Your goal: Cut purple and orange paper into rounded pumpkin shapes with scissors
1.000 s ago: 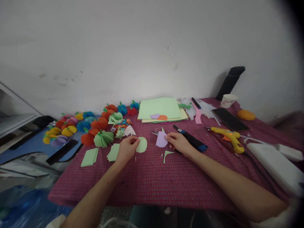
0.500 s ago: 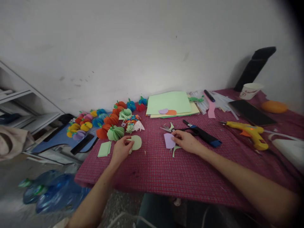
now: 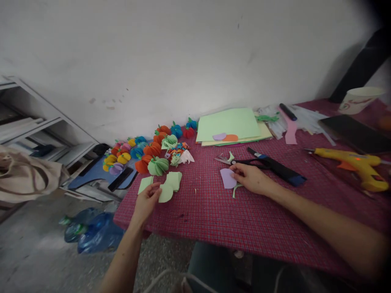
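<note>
My left hand (image 3: 148, 202) is closed on the edge of a pale green paper circle (image 3: 165, 193), held low over the red checked cloth. Just behind it lie a stack of pale green paper pieces (image 3: 173, 180) and a flat green paper piece (image 3: 144, 185). My right hand (image 3: 249, 177) pinches a lilac paper piece (image 3: 227, 178) with one rounded edge. Scissors (image 3: 241, 161) lie open right behind that hand, their handles by a black and blue cutter (image 3: 279, 169). Green paper scraps (image 3: 236, 189) lie by the lilac piece.
Paper pumpkins (image 3: 158, 165) in several colours crowd the left back, beside crumpled scraps (image 3: 179, 152). Coloured sheets (image 3: 229, 124) are stacked near the wall. To the right are a yellow glue gun (image 3: 351, 160), a dark phone (image 3: 360, 132) and a paper cup (image 3: 359, 99).
My left hand has moved left and nearer the table edge with the green circle, uncovering the green stack. My right hand still holds the lilac piece. The view has turned slightly.
</note>
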`<act>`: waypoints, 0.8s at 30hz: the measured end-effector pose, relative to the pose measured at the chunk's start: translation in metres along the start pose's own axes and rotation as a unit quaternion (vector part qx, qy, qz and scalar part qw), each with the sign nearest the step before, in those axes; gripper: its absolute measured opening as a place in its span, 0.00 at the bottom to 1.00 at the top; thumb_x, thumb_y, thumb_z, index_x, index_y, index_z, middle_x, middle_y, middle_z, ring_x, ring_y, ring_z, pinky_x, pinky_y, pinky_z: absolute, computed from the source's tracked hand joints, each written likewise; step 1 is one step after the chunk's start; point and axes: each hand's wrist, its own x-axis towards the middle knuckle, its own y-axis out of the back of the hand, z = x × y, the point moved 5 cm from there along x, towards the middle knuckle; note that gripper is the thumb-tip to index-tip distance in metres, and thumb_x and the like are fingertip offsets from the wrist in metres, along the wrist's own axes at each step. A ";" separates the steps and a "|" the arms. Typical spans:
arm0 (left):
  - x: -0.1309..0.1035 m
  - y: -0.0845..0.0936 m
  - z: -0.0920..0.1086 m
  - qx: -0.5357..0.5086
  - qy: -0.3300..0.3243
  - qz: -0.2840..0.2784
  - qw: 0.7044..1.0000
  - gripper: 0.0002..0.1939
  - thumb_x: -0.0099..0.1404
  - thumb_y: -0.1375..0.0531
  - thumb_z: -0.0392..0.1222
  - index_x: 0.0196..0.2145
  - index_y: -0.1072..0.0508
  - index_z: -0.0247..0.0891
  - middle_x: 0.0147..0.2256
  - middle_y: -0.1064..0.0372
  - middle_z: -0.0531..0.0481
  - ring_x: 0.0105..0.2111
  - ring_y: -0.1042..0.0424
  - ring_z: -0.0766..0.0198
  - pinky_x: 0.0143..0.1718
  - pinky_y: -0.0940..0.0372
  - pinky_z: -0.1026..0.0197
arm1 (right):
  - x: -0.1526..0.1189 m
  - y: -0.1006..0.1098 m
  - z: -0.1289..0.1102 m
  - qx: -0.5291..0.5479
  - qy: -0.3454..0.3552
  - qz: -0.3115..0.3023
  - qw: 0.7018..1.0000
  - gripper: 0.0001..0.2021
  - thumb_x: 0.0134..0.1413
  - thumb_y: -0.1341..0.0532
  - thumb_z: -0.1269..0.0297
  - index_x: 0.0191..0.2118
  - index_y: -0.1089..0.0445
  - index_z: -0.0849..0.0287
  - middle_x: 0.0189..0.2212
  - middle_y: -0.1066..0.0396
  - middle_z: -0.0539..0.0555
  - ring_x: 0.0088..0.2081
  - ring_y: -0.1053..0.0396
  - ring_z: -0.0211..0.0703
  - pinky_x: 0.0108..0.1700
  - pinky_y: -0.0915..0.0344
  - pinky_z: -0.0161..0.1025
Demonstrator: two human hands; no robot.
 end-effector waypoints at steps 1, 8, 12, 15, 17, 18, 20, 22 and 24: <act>0.000 -0.006 0.000 0.003 -0.010 -0.012 1.000 0.26 0.49 0.40 0.49 0.43 0.35 0.32 0.25 0.31 0.50 0.26 0.32 0.65 0.28 0.39 0.64 | 0.000 0.000 0.000 -0.003 -0.003 -0.002 1.000 0.07 0.50 0.47 0.64 0.35 0.35 0.57 0.28 0.31 0.50 0.28 0.34 0.39 0.29 0.42 0.33; 0.040 -0.060 0.037 0.188 -0.116 -0.013 0.975 0.19 0.55 0.45 0.46 0.43 0.33 0.36 0.25 0.30 0.51 0.25 0.32 0.65 0.27 0.40 0.64 | -0.001 0.001 -0.002 -0.004 -0.001 -0.010 1.000 0.08 0.50 0.48 0.64 0.36 0.35 0.58 0.27 0.31 0.50 0.27 0.34 0.39 0.29 0.42 0.33; 0.065 -0.087 0.052 0.335 -0.151 -0.005 0.930 0.17 0.57 0.48 0.42 0.44 0.33 0.37 0.28 0.29 0.51 0.29 0.31 0.65 0.32 0.40 0.64 | -0.001 0.000 0.001 -0.009 0.013 -0.010 1.000 0.09 0.50 0.47 0.64 0.37 0.35 0.58 0.27 0.31 0.50 0.27 0.35 0.39 0.29 0.42 0.33; 0.074 -0.100 0.052 0.375 -0.160 -0.021 0.913 0.15 0.56 0.46 0.40 0.42 0.31 0.37 0.31 0.28 0.49 0.31 0.31 0.64 0.34 0.40 0.64 | 0.000 -0.001 0.003 -0.014 0.023 -0.008 1.000 0.10 0.50 0.48 0.64 0.38 0.35 0.58 0.27 0.31 0.50 0.27 0.35 0.39 0.29 0.42 0.33; 0.076 -0.105 0.051 0.399 -0.164 -0.023 0.902 0.14 0.55 0.46 0.39 0.40 0.30 0.37 0.32 0.29 0.48 0.33 0.31 0.63 0.36 0.41 0.63 | 0.000 -0.001 0.003 -0.017 0.023 -0.010 1.000 0.10 0.50 0.47 0.64 0.38 0.34 0.58 0.27 0.31 0.51 0.27 0.35 0.39 0.29 0.43 0.33; 0.075 -0.106 0.051 0.411 -0.168 -0.023 0.896 0.14 0.55 0.46 0.40 0.40 0.30 0.38 0.33 0.29 0.47 0.33 0.32 0.62 0.37 0.41 0.62 | 0.000 -0.001 0.003 -0.018 0.021 -0.011 1.000 0.10 0.50 0.47 0.64 0.38 0.34 0.58 0.27 0.31 0.51 0.27 0.35 0.39 0.29 0.43 0.33; 0.072 -0.109 0.052 0.432 -0.175 -0.025 0.885 0.14 0.55 0.45 0.40 0.39 0.29 0.38 0.34 0.29 0.46 0.36 0.33 0.61 0.39 0.42 0.61 | 0.000 -0.001 0.003 -0.018 0.017 -0.014 1.000 0.10 0.50 0.47 0.63 0.38 0.34 0.58 0.27 0.31 0.51 0.27 0.35 0.39 0.28 0.43 0.33; 0.067 -0.108 0.056 0.450 -0.189 -0.021 0.873 0.14 0.55 0.45 0.42 0.40 0.30 0.39 0.36 0.30 0.46 0.38 0.34 0.59 0.40 0.43 0.60 | 0.000 -0.001 0.002 -0.020 0.017 -0.015 1.000 0.10 0.50 0.47 0.63 0.38 0.34 0.58 0.27 0.31 0.51 0.27 0.35 0.39 0.28 0.43 0.33; 0.063 -0.100 0.062 0.469 -0.214 0.001 0.857 0.16 0.55 0.45 0.44 0.42 0.31 0.39 0.38 0.31 0.45 0.40 0.35 0.58 0.42 0.44 0.59 | 0.000 0.000 0.001 -0.022 0.019 -0.018 0.999 0.10 0.51 0.47 0.63 0.38 0.34 0.58 0.27 0.31 0.51 0.27 0.35 0.39 0.29 0.43 0.33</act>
